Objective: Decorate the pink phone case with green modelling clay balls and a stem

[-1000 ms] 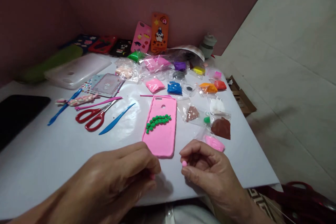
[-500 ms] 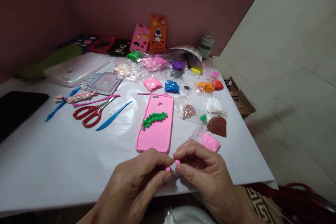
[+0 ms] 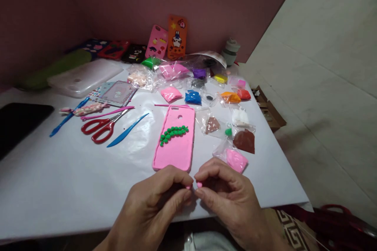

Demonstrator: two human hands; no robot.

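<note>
My left hand [image 3: 160, 198] pinches a small bit of pink clay [image 3: 189, 187] between thumb and forefinger. Close beside it, my right hand [image 3: 228, 194] grips another small piece of pink clay [image 3: 199, 184] in the same way, with a narrow gap between the two. Just beyond my fingers lies a pink phone case [image 3: 173, 157], flat on the table, with a curved double row of green clay balls [image 3: 173, 133] across its middle. An open bag of pink clay [image 3: 236, 160] rests past my right hand.
Red-handled scissors [image 3: 101, 130], a blue clay knife [image 3: 128, 130] and a dark phone [image 3: 25, 125] lie on the left of the white table [image 3: 73, 188]. Several bags of coloured clay [image 3: 193, 97] spread over the back and right. Decorated cases [image 3: 177, 37] lean against the pink wall.
My two hands have shifted only slightly, and the fingertips now cover more of the left pink piece. The case and the other things on the table stay put.
</note>
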